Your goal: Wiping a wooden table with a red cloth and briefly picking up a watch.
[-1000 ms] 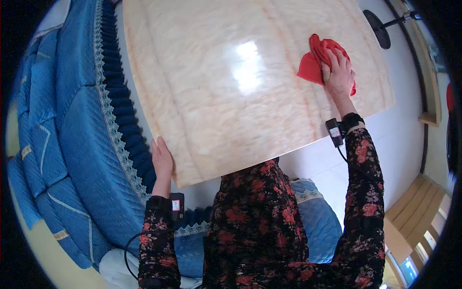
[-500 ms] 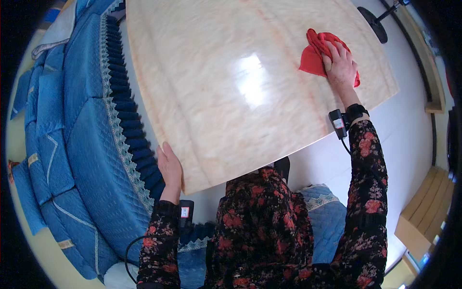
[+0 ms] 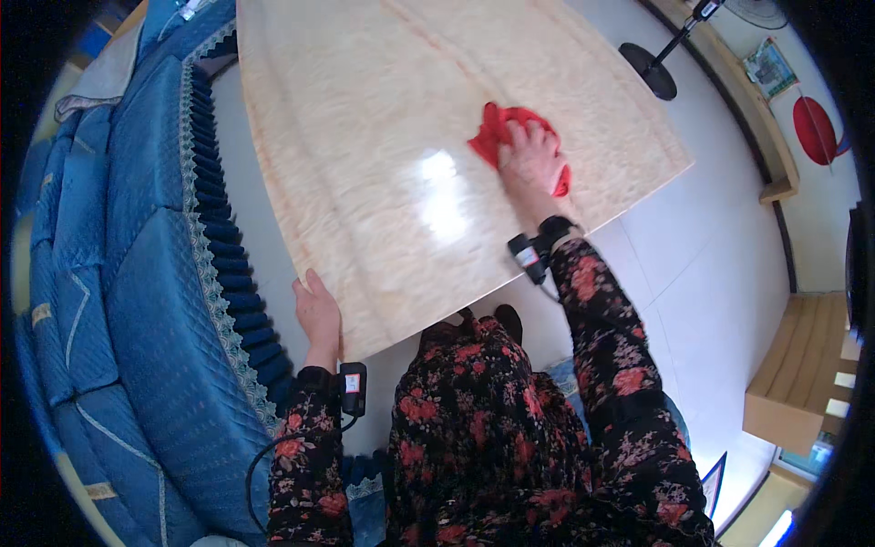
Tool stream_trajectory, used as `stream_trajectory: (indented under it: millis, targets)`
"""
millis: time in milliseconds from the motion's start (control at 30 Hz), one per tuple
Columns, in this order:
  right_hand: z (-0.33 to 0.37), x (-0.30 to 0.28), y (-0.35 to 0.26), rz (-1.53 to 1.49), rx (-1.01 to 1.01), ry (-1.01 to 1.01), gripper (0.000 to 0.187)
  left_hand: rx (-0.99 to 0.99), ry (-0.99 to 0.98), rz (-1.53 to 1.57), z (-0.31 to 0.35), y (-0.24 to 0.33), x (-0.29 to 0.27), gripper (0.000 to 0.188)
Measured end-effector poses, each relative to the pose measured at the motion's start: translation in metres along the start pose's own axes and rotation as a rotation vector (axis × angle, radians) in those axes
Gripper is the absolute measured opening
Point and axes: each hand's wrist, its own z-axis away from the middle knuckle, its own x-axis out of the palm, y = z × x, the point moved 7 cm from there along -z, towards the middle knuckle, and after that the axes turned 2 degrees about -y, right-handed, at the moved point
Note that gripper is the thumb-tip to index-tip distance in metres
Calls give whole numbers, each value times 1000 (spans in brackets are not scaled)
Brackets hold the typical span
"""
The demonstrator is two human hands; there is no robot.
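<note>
My right hand [image 3: 533, 162] is pressed over a bunched red cloth [image 3: 492, 128] on the marbled cream tabletop [image 3: 346, 109]. Its fingers curve across the cloth, and red folds show on both sides of the hand. At the near left corner of the table, my left hand [image 3: 319, 314] grips the edge, with the thumb lying along it and the other fingers partly hidden. A black strap with a small boxy device and cable sits on each wrist.
A blue quilted sofa [image 3: 155, 273] with a frilled skirt runs along the left side of the table. Beyond the table's right corner stands a black fan base [image 3: 649, 71] on the pale tiled floor [image 3: 702, 246]. A brown cardboard box [image 3: 793, 365] is at the right.
My right hand and the red cloth have moved left and slightly nearer across the tabletop. My left hand stays at the table corner. The view has shifted toward the right.
</note>
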Motion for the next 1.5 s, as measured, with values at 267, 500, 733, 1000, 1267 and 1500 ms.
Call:
stream_trajectory:
  millis: [267,500,733,1000,1267,1500]
  targets:
    - [177,-53,-138,-323,-988,-156,49,-57,-12,66,-3,8,-10,60]
    - [77,-50,5,-203,-642,-129,49,50,80,81,-3,14,-3,59]
    - [-70,-21,55,53,156,81,44,65,39,9,1,9,-1,59]
    - [17,-19,-193,-220,-584,-52,30,83,64,-22,0,-1,-7,58]
    - [142,-72,-78,-417,-1145,-155,45,75,42,12,-2,13,-8,55]
    - [-29,-36,71,18,62,3,46,55,34,19,-2,13,-7,55]
